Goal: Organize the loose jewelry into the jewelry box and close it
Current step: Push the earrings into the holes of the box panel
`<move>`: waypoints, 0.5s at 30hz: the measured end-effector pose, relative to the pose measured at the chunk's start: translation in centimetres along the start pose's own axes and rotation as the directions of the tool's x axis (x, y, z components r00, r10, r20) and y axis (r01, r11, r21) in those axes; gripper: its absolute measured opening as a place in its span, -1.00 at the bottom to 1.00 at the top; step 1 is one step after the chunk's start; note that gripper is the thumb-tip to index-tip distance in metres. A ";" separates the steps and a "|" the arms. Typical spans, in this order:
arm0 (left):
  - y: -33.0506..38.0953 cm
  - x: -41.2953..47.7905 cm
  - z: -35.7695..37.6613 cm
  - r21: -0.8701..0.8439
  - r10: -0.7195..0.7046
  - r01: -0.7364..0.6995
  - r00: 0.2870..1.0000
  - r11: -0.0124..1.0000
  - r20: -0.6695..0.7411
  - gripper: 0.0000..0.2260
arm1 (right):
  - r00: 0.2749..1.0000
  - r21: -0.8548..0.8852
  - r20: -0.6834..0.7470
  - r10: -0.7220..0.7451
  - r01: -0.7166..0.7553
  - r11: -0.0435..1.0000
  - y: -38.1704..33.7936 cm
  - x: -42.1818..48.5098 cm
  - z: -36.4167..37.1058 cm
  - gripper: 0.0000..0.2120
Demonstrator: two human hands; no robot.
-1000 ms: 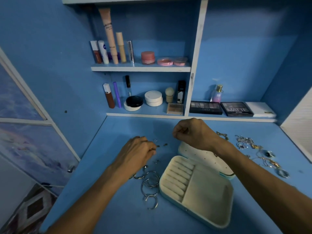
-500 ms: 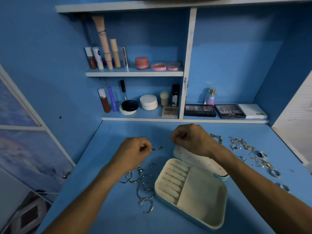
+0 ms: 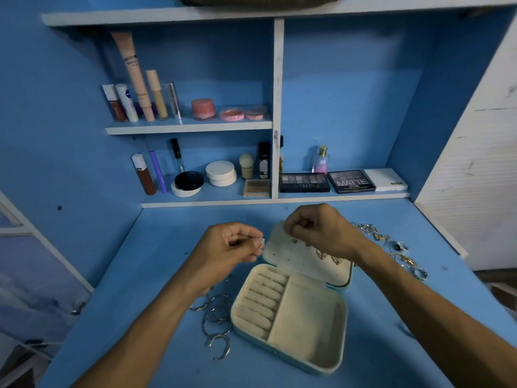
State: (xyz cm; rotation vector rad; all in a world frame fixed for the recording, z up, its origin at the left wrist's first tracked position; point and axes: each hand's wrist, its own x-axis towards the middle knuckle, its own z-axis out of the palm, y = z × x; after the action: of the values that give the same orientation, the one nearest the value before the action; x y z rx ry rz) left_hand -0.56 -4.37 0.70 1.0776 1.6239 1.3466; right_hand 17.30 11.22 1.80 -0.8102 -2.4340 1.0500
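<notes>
**Sorting over the open jewelry box point(image 3: 307, 326)**

The left hand point(image 3: 223, 247) is pinching a small silver piece point(image 3: 261, 242) beside the lid point(image 3: 296, 259). The right hand point(image 3: 321, 228), curled, is hovering above the lid; what it is holding cannot be told. Loose jewelry point(image 3: 402, 259) is lying rightward.

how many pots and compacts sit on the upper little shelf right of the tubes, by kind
pink jar: 1
flat pink compacts: 2
total: 3
</notes>
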 end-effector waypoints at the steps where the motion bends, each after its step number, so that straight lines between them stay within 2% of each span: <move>1: 0.1 0.0 0.5 0.000 0.001 -0.001 1.000 1.000 0.019 -0.90 | 1.000 0.000 -0.002 0.009 -0.009 1.000 0.2 -0.2 -0.4 -0.86; 4: 0.4 0.6 2.4 0.027 0.012 -0.013 0.998 1.000 0.064 -0.91 | 0.999 -0.039 -0.016 0.042 -0.042 0.998 1.1 -1.0 -1.9 -0.80; 8: 0.5 1.0 4.8 0.080 0.038 -0.046 0.994 0.996 0.099 -0.94 | 0.986 -0.042 -0.097 0.137 -0.142 0.989 2.4 -2.2 -3.2 -0.83; 11: -0.1 1.6 6.0 0.201 0.092 -0.113 0.990 0.973 0.110 -0.94 | 0.973 -0.072 -0.129 0.191 -0.201 0.977 3.0 -2.5 -3.4 -0.85; 15: -0.6 2.1 7.2 0.413 0.173 -0.197 0.980 0.889 0.095 -0.92 | 0.973 -0.110 -0.108 0.203 -0.215 0.971 3.3 -2.7 -3.1 -0.87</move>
State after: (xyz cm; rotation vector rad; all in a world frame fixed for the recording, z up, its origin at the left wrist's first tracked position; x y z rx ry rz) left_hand 5.20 0.09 -1.15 1.5456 1.8572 1.0901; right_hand 22.25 13.04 1.09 -1.1517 -2.3885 0.9178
